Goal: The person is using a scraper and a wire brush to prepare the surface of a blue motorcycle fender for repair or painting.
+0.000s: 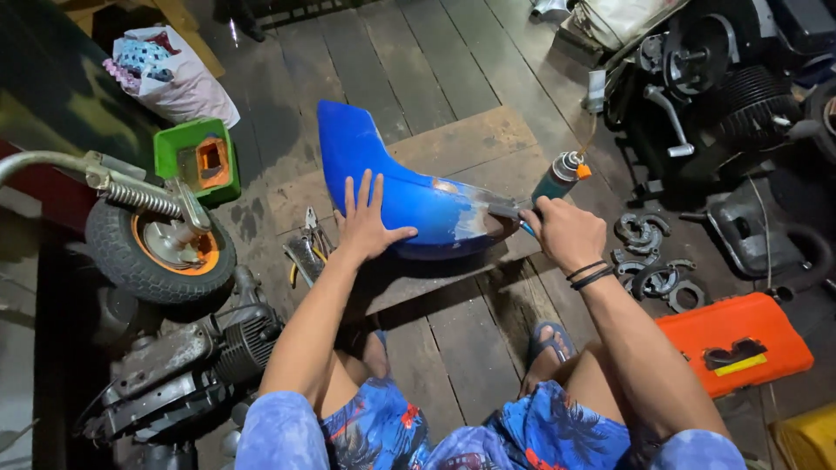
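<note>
Your left hand (366,222) lies flat, fingers spread, pressed on the blue fender panel (396,187); nothing is gripped. Your right hand (564,233) is clenched on a scraper (508,211), blade tip touching the panel's 3 o'clock end, where the paint is worn to a pale patch. The panel sits on a plywood sheet (470,144) at frame centre, its curved tip pointing to 11 o'clock.

A spray can (558,177) with an orange cap stands just beside your right hand, at its 12 o'clock. Pliers (306,248) lie at 9 o'clock of your left hand, touching the plywood edge. A small wheel (157,252) with an orange hub sits at 9 o'clock of the frame, with a green container (197,159) above it. Metal clamps (649,261) lie at 3 o'clock of your right hand, and an orange case (736,342) at 4 o'clock. Engine parts (714,87) are at 1 o'clock, well apart.
</note>
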